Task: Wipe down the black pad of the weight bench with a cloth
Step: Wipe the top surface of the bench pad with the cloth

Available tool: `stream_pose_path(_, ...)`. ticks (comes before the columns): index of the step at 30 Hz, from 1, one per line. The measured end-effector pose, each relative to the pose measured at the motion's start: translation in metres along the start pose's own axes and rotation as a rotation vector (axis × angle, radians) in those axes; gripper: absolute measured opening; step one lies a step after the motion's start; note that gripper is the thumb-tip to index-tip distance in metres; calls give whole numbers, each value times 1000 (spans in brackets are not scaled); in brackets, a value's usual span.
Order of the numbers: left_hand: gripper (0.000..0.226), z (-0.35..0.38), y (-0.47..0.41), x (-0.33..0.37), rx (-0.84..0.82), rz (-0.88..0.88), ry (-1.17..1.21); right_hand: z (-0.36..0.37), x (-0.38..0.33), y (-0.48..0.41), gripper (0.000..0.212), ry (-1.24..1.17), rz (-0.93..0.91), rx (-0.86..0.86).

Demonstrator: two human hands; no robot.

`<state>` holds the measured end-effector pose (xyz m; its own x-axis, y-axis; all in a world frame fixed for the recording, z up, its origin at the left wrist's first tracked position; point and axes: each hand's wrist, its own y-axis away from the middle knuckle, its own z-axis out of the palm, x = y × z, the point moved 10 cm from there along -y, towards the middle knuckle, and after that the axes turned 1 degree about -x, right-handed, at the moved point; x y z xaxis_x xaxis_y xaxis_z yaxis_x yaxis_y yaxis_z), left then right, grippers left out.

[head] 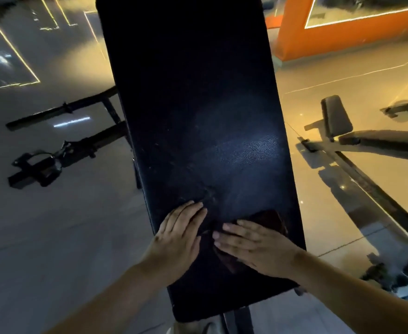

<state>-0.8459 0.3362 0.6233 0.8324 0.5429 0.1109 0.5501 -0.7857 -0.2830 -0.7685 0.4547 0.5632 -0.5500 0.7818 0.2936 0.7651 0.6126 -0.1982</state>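
While your right hand (253, 247) presses flat, fingers straight, on the dark cloth (270, 219) at the near end of the black pad (198, 104), the pad's long axis runs away from you, so the stroke likely goes forward. Left hand (179, 235) lies flat just beside the cloth on bare pad. Pad: glossy, grained, rectangular. Cloth: soft, rumpled.

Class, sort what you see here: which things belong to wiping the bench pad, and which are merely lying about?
Job: black pad; cloth; left hand, flat on the pad; right hand, pressing the cloth.
Lying about: second bench; orange wall.
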Motion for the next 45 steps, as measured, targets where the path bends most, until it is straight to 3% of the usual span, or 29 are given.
stream_pose_path(3, 55, -4, 7, -4, 1, -12, -42, -17, 33, -22, 61, 53, -103, 6)
stream_pose_path(6, 58, -16, 8, -14, 42, -128, -20, -51, 89, -81, 58, -71, 206, 78)
stream_pose_path(9, 70, -24, 10, -25, 98, -232, 31, -58, 87, -121, 64, -186, 423, 109)
stream_pose_path(11, 79, -28, 14, -31, 142, -268, 33, -47, 49, -126, 66, -196, 314, 71)
stream_pose_path(13, 86, -28, 20, -33, 149, -261, 45, -35, 12, -108, 67, -251, 84, -26)
stream_pose_path(16, 89, -19, 28, -19, 82, -140, 53, -41, 8, -84, 62, -215, -206, -92)
stream_pose_path(20, 83, -27, 18, -13, 152, -145, 96, -54, 45, -108, 56, -189, -43, -32)
stream_pose_path(24, 79, -33, 0, -14, 196, -93, 91, -27, 20, -122, 107, -490, 82, -194)
stream_pose_path(26, 79, -22, -3, -15, 151, -50, 18, -33, 31, -116, 90, -624, 160, -130)
stream_pose_path(31, 69, 9, -1, -13, -116, 64, -147, -80, 74, -81, 43, -515, 327, 184)
stream_pose_path(34, 75, 5, -5, -13, -323, 201, -172, -83, 98, -69, 42, -438, 466, 158)
stream_pose_path(35, 76, -5, -13, -23, -309, 198, -205, -81, 100, -70, 46, -395, 461, 113)
stream_pose_path(37, 78, -37, -46, -50, -118, 162, -300, -71, 106, -70, 52, -279, 414, 20)
stream_pose_path(40, 66, -94, -92, -106, 152, -133, -310, -61, 137, -60, 58, -120, 453, -52)
stream_pose_path(42, 69, -105, -105, -109, 174, -196, -286, -58, 155, -53, 61, -47, 469, -95)
stream_pose_path(45, 69, -72, -83, -71, 91, -51, -263, -50, 162, -49, 61, -42, 403, -167)
